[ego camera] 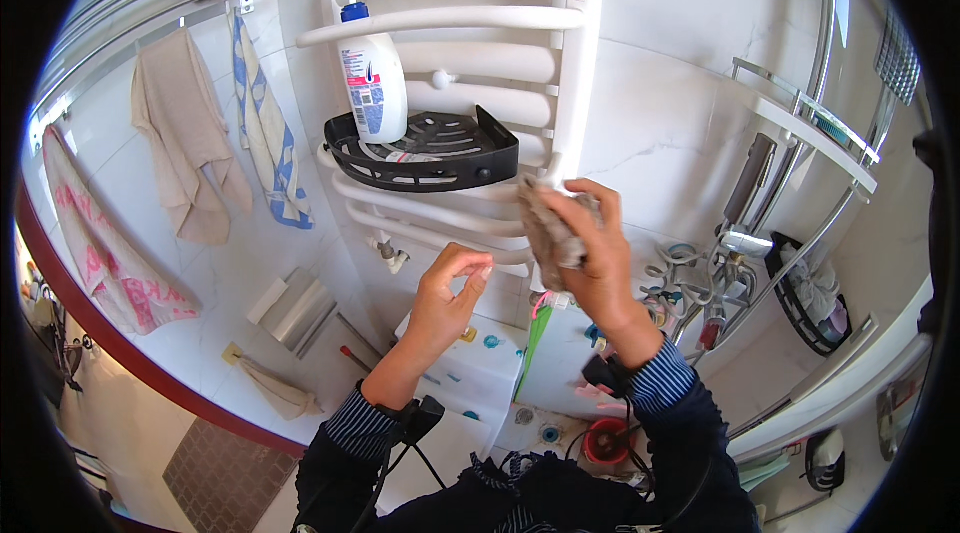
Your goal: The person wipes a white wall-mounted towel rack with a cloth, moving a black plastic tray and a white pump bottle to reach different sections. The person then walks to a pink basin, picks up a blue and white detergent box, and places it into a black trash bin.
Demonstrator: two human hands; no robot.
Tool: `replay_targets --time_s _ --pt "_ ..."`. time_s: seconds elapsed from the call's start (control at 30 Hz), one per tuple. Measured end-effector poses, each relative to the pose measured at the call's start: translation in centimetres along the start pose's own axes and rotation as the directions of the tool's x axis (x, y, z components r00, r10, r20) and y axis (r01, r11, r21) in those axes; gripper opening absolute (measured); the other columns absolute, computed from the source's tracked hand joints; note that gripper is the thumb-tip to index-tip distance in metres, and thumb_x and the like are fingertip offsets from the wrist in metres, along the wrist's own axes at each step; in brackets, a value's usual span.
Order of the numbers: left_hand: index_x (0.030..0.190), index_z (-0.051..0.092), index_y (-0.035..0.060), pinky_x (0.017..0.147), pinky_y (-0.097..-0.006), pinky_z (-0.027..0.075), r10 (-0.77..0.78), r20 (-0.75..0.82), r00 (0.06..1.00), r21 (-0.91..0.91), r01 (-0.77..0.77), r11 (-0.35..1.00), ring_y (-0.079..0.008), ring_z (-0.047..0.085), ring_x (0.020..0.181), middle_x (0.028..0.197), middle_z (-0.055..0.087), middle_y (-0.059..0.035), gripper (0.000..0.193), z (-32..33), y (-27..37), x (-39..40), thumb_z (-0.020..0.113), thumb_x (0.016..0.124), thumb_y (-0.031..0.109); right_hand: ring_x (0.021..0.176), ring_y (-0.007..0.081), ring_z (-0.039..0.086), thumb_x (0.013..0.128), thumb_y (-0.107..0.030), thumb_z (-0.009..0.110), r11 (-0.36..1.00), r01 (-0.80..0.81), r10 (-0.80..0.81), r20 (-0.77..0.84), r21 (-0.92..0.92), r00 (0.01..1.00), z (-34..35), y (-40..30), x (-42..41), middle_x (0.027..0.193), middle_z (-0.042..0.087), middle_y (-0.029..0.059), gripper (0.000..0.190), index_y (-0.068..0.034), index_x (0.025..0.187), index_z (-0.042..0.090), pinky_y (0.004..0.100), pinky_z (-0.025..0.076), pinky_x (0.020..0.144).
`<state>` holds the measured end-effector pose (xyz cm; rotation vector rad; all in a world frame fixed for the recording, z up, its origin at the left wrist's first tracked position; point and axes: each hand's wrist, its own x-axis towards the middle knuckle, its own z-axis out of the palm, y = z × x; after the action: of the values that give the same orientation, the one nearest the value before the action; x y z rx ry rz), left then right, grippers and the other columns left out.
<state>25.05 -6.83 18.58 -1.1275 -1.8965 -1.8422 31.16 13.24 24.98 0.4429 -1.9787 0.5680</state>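
Observation:
My right hand grips a crumpled grey-brown cloth, held up against or just in front of the right upright of a white towel radiator. I cannot tell whether the cloth touches the metal. My left hand hovers below the radiator's lower bars, thumb and fingertips drawn together, with nothing visible between them. Above it, a black corner shelf is fixed on the radiator. A white pump bottle with a blue top stands on the shelf's left part.
Towels hang at left, including a beige towel below a metal rack. At right are a shower rail, a white shelf and a black basket. A white appliance and a red bucket are below.

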Motion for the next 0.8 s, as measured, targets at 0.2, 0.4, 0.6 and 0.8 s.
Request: replay_targets --time_s 0.2,0.4,0.6,0.8 --pt "0.102 0.066 -0.0015 0.088 -0.0276 0.05 -0.092 0.014 0.996 0.061 0.091 0.994 -0.0178 0.065 0.094 0.097 0.063 -0.0089 0.01 -0.3 -0.8 -1.1 0.061 0.096 0.005 0.084 0.033 0.065 0.065 0.0 0.079 0.984 0.015 -0.004 0.063 -0.18 0.998 3.5 0.6 1.7 0.117 0.051 0.0096 0.069 -0.025 0.127 0.063 0.039 0.057 0.068" --pt "0.105 0.065 -0.001 0.086 -0.0275 0.051 -0.191 -0.037 0.981 -0.057 0.189 0.98 -0.0153 0.066 0.096 0.099 0.064 -0.0066 0.012 -2.0 -2.2 -2.3 0.06 0.098 0.008 0.089 0.0357 0.065 0.068 0.005 0.072 0.934 -0.22 0.212 -0.058 -0.281 0.976 1.7 9.3 1.1 0.112 0.054 0.012 0.061 -0.024 0.12 0.065 0.0427 0.057 0.07" --pt "0.106 0.063 -0.0018 0.087 -0.0276 0.05 -0.304 0.012 0.953 -0.04 0.304 0.952 -0.0141 0.064 0.094 0.096 0.066 -0.0064 0.014 -1.6 -2.8 -2.7 0.058 0.099 0.009 0.084 0.0378 0.065 0.072 0.003 0.07 0.827 -0.415 0.455 0.017 -0.38 0.89 -0.5 11.3 -0.8 0.107 0.056 0.0133 0.051 -0.023 0.115 0.065 0.0445 0.054 0.066" --pt "0.105 0.062 -0.0028 0.085 -0.0265 0.049 -0.067 -0.131 0.989 0.062 0.076 0.995 -0.015 0.063 0.092 0.096 0.063 -0.0078 0.01 -1.2 -2.0 -1.2 0.057 0.098 0.003 0.089 0.0373 0.064 0.066 0.008 0.072 0.997 0.014 -0.007 0.089 -0.07 0.996 1.6 5.1 1.3 0.106 0.057 0.0122 0.061 -0.023 0.118 0.067 0.0423 0.056 0.073"
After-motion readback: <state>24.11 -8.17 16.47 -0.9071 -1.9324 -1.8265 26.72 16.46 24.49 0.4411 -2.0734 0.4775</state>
